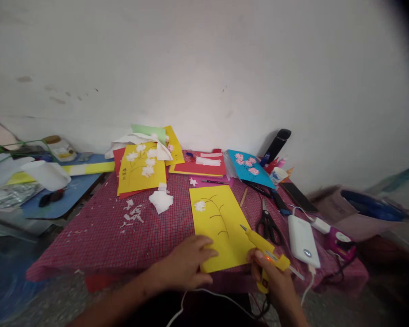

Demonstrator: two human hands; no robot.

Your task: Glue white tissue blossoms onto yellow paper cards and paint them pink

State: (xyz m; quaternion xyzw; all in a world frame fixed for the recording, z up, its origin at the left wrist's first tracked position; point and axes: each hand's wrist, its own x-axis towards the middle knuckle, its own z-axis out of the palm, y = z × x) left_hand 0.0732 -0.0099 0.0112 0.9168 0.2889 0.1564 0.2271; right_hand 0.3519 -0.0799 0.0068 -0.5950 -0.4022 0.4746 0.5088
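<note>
My right hand (271, 274) is wrapped round a yellow hot glue gun (266, 247) with an orange light on its side. The gun's nozzle points up and left over the right side of a yellow card (226, 252). Drawn on that card is a brown branch, with one white paper flower (200, 205) at its upper left. My left hand (189, 261) is at the card's lower left edge, its fingers apart and partly over the card. It holds nothing that I can see.
White paper scraps (134, 214) and a larger white piece (161, 200) lie left of the card. Behind are finished-looking flower cards (141, 170) and a blue card (248, 167). Black scissors (269, 225) and a white power bank (303, 240) with cables lie at right.
</note>
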